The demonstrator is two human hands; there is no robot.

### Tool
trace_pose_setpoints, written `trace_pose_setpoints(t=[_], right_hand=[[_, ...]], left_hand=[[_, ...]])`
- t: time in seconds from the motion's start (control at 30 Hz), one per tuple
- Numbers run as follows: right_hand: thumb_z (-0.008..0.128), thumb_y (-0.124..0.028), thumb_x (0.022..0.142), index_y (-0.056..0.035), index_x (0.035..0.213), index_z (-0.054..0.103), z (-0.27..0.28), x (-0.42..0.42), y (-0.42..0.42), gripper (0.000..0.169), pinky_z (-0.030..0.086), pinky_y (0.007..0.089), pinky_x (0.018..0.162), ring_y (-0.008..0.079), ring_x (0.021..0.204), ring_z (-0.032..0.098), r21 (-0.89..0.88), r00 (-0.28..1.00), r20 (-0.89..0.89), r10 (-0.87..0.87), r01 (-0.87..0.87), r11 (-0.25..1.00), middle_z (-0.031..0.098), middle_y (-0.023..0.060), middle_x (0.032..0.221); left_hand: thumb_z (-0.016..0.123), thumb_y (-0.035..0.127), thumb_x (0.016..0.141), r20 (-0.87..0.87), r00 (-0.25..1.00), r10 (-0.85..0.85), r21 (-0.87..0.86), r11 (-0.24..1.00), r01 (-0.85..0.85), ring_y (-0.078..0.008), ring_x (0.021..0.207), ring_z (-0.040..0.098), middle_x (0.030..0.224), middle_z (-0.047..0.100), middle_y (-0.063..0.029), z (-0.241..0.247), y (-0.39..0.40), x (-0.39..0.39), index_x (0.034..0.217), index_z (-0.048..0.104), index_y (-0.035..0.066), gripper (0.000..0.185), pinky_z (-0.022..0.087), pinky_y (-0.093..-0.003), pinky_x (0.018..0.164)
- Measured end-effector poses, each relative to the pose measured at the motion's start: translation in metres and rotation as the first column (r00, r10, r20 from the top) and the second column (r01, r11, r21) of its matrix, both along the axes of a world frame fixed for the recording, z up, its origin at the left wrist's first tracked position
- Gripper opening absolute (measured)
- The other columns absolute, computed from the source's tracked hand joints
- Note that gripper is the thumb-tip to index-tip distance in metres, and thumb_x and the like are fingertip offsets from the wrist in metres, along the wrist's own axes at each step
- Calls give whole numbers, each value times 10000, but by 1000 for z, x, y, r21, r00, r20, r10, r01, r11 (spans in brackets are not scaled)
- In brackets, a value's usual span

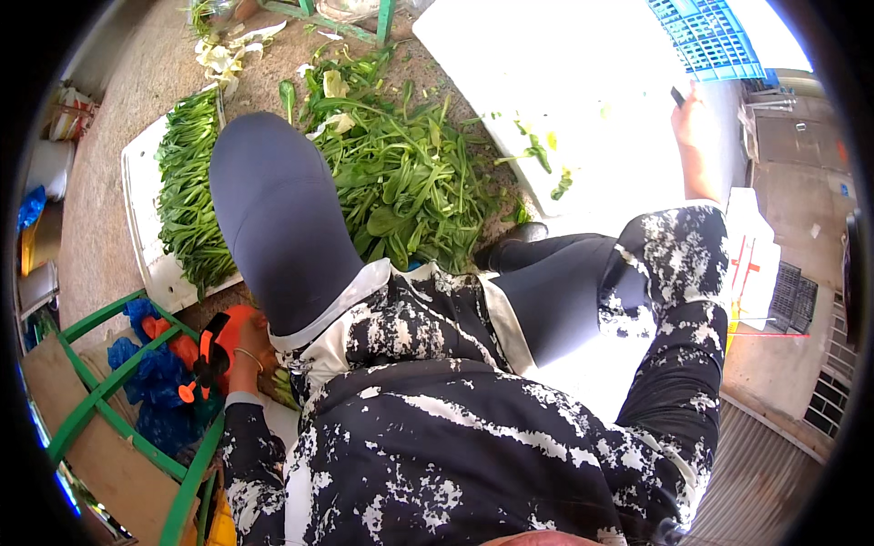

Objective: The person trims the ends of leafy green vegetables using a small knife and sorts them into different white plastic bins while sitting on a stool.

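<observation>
On the left, my left hand [251, 341], with a bangle at the wrist, is at a round red-orange thing [235, 326] beside green stalks; its fingers are partly hidden. My right hand [692, 123] is far out at the upper right over the bright white surface, closed on a small dark object [677, 96], perhaps a knife handle. A heap of loose leafy greens [410, 177] lies on the ground between my legs. Rows of neatly laid leafy greens [194, 191] rest on a white board [140, 198] left of my knee.
A blue plastic crate [717, 41] is at the upper right, by a large white panel [519, 41] with leaf scraps. Pale leaves [220, 58] lie on the ground at the top left. A green metal frame [102, 392] stands at the lower left by blue plastic bags [153, 368].
</observation>
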State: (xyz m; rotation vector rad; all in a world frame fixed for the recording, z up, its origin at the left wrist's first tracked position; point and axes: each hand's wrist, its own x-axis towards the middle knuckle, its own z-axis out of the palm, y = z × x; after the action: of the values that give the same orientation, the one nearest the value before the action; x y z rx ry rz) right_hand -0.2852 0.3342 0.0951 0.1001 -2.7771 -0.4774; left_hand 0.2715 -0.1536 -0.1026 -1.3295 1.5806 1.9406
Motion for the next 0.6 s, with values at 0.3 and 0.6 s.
trace_pose_setpoints(t=[0.3, 0.6], right_hand=[[570, -163, 753, -43, 1240, 416, -81, -39, 49, 524, 382, 391, 913, 341, 1033, 513, -200, 953, -256, 161, -215, 956, 519, 217, 1135], [523, -114, 729, 33, 1234, 373, -109, -1, -10, 546, 363, 434, 920, 331, 1070, 495, 74, 987, 0, 163, -162, 984, 512, 249, 1123]], left_hand=[[411, 179, 855, 176, 961, 215, 38, 974, -225, -233, 847, 599, 963, 617, -97, 23, 11, -29, 993, 582, 1, 283, 486, -363, 762], [523, 45, 843, -324, 909, 263, -493, 773, -399, -115, 823, 559, 889, 602, -34, 60, -39, -67, 945, 576, 16, 119, 445, -222, 720]])
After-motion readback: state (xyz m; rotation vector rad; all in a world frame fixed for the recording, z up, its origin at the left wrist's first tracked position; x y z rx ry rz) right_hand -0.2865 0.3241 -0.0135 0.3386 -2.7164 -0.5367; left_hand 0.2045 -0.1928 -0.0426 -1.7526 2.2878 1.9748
